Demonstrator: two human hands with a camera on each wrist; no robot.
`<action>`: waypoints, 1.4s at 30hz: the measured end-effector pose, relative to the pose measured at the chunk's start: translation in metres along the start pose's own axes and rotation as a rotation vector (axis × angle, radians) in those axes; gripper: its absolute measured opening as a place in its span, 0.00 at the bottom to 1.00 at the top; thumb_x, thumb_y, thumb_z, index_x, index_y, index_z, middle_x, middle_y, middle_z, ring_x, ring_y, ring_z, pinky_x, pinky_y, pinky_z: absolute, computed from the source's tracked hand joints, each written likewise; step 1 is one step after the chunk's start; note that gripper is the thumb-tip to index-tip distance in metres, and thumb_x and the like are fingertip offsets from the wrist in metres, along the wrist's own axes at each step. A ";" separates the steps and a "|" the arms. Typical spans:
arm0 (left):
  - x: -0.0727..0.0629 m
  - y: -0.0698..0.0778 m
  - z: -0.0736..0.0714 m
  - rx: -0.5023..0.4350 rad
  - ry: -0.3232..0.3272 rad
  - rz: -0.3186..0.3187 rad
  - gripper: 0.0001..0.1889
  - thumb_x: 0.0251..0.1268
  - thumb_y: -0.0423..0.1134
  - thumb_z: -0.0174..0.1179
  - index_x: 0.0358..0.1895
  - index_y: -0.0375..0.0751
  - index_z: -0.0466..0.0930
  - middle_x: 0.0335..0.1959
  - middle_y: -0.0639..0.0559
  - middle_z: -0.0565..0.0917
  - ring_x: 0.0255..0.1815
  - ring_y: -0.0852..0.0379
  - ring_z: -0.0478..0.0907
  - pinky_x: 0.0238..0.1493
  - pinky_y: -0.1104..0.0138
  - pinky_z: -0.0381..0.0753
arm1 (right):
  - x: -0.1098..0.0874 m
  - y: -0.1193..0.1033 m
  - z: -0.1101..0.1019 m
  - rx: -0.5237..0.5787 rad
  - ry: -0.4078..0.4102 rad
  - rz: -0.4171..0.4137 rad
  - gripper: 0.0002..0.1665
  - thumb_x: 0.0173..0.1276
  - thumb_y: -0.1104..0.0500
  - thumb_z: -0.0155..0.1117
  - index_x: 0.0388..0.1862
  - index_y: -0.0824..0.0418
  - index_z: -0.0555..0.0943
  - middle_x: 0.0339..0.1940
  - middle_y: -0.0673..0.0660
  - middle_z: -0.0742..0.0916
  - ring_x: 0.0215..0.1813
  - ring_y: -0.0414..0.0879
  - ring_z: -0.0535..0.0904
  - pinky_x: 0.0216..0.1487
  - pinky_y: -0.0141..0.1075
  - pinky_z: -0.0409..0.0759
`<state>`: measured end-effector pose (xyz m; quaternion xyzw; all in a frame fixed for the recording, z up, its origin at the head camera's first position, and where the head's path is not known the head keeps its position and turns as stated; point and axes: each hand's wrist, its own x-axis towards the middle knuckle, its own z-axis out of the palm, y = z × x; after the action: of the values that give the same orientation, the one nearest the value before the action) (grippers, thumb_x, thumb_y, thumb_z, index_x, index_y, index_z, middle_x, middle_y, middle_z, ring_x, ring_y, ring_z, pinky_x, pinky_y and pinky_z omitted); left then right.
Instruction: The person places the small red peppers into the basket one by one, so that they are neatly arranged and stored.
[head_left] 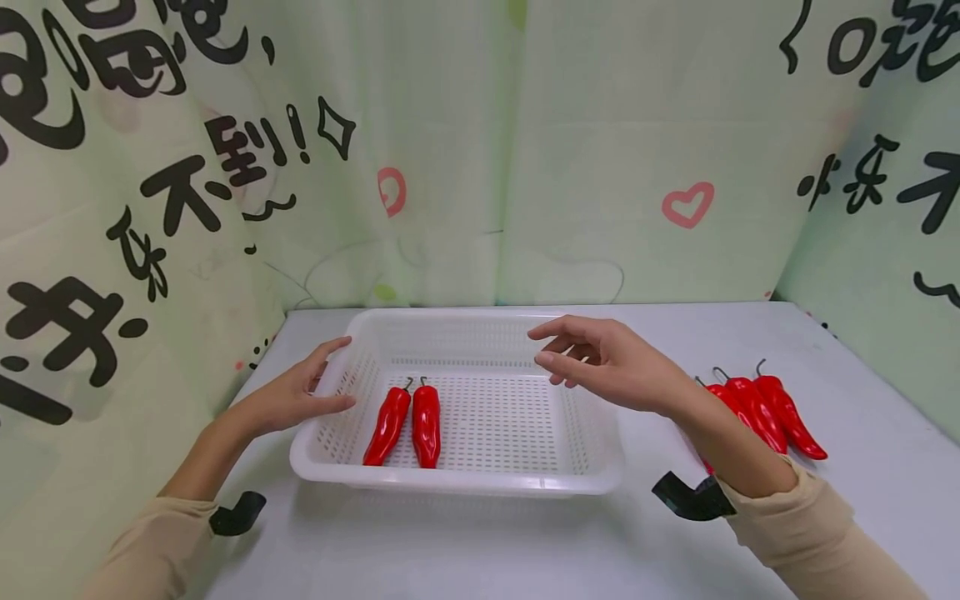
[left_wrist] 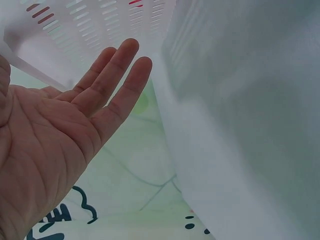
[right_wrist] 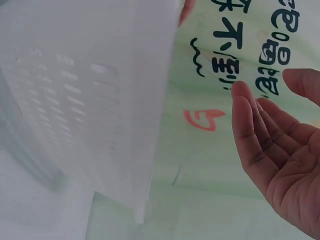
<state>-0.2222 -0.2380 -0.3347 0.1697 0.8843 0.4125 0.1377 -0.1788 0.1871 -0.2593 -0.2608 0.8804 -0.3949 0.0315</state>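
A white plastic basket (head_left: 480, 482) with slotted walls stands on the table. Inside it, toward the left, two glossy red chili peppers (head_left: 387, 425) lie side by side with stems pointing away. My left hand (head_left: 296, 398) is at the basket's left rim, thumb over the edge. In the left wrist view its fingers (left_wrist: 122, 100) extend along the outside of the slotted wall. Above the basket's right side hovers my right hand (head_left: 600, 358), fingers loosely bent and holding nothing. The right wrist view shows its palm (right_wrist: 295, 170) beyond the basket's edge.
Several more red peppers (head_left: 783, 417) lie on the white table (head_left: 465, 550) right of the basket, partly hidden by the right forearm. Pale green curtains (head_left: 585, 167) with black writing surround the table's back and sides. Black straps (head_left: 693, 497) sit at both wrists.
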 end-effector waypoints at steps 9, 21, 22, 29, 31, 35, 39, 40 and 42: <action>0.000 -0.001 0.000 -0.006 -0.002 0.007 0.52 0.66 0.43 0.68 0.83 0.42 0.40 0.71 0.29 0.66 0.63 0.33 0.74 0.51 0.48 0.87 | -0.013 0.011 -0.005 -0.034 0.022 0.027 0.22 0.74 0.54 0.66 0.64 0.58 0.79 0.47 0.54 0.89 0.39 0.46 0.86 0.45 0.45 0.87; 0.000 -0.002 0.001 -0.002 0.004 0.001 0.52 0.67 0.44 0.68 0.83 0.44 0.39 0.73 0.29 0.64 0.67 0.29 0.71 0.52 0.47 0.86 | -0.027 0.032 -0.008 -0.065 0.059 0.083 0.27 0.72 0.54 0.67 0.67 0.62 0.77 0.51 0.60 0.87 0.39 0.45 0.86 0.41 0.35 0.87; 0.000 -0.002 0.001 -0.007 0.003 0.001 0.52 0.66 0.43 0.68 0.83 0.44 0.39 0.73 0.29 0.64 0.66 0.30 0.72 0.51 0.47 0.86 | -0.028 0.033 -0.008 -0.065 0.062 0.084 0.27 0.72 0.55 0.67 0.67 0.62 0.77 0.51 0.60 0.87 0.39 0.45 0.86 0.41 0.33 0.87; 0.000 -0.003 0.000 -0.027 -0.005 0.000 0.52 0.66 0.43 0.68 0.83 0.44 0.39 0.73 0.29 0.65 0.65 0.31 0.73 0.50 0.49 0.87 | -0.036 0.043 -0.012 -0.068 0.082 0.088 0.28 0.73 0.55 0.66 0.68 0.64 0.76 0.50 0.60 0.88 0.40 0.45 0.86 0.41 0.34 0.87; -0.001 -0.002 0.000 -0.026 -0.004 0.002 0.52 0.66 0.43 0.68 0.83 0.44 0.39 0.73 0.29 0.65 0.65 0.31 0.73 0.50 0.49 0.87 | -0.037 0.046 -0.012 -0.074 0.084 0.096 0.28 0.73 0.53 0.66 0.68 0.64 0.75 0.51 0.60 0.88 0.40 0.45 0.86 0.41 0.33 0.86; -0.001 -0.002 0.000 -0.025 -0.002 0.004 0.52 0.66 0.43 0.68 0.83 0.44 0.39 0.72 0.29 0.66 0.64 0.32 0.74 0.50 0.49 0.87 | -0.040 0.051 -0.014 -0.087 0.084 0.109 0.30 0.73 0.52 0.66 0.69 0.64 0.74 0.53 0.61 0.87 0.41 0.44 0.86 0.41 0.33 0.86; -0.002 -0.002 0.000 -0.027 -0.004 0.006 0.52 0.66 0.43 0.68 0.83 0.44 0.39 0.72 0.30 0.66 0.63 0.34 0.75 0.50 0.50 0.87 | -0.043 0.056 -0.016 -0.100 0.083 0.122 0.31 0.73 0.51 0.66 0.69 0.64 0.74 0.54 0.61 0.87 0.40 0.44 0.85 0.40 0.34 0.87; -0.002 -0.002 0.000 -0.027 -0.004 0.005 0.52 0.66 0.43 0.68 0.83 0.44 0.39 0.72 0.30 0.66 0.63 0.34 0.75 0.50 0.50 0.87 | -0.044 0.057 -0.017 -0.105 0.083 0.125 0.31 0.73 0.51 0.66 0.69 0.63 0.75 0.54 0.62 0.87 0.40 0.44 0.85 0.40 0.35 0.87; -0.002 -0.002 0.000 -0.030 -0.007 0.008 0.52 0.67 0.43 0.68 0.83 0.44 0.38 0.72 0.30 0.65 0.63 0.34 0.75 0.50 0.50 0.87 | -0.045 0.061 -0.018 -0.112 0.086 0.129 0.31 0.73 0.51 0.66 0.69 0.63 0.75 0.54 0.62 0.87 0.40 0.44 0.85 0.40 0.35 0.87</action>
<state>-0.2213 -0.2399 -0.3358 0.1725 0.8770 0.4255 0.1418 -0.1706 0.2548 -0.2968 -0.1877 0.9166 -0.3530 0.0046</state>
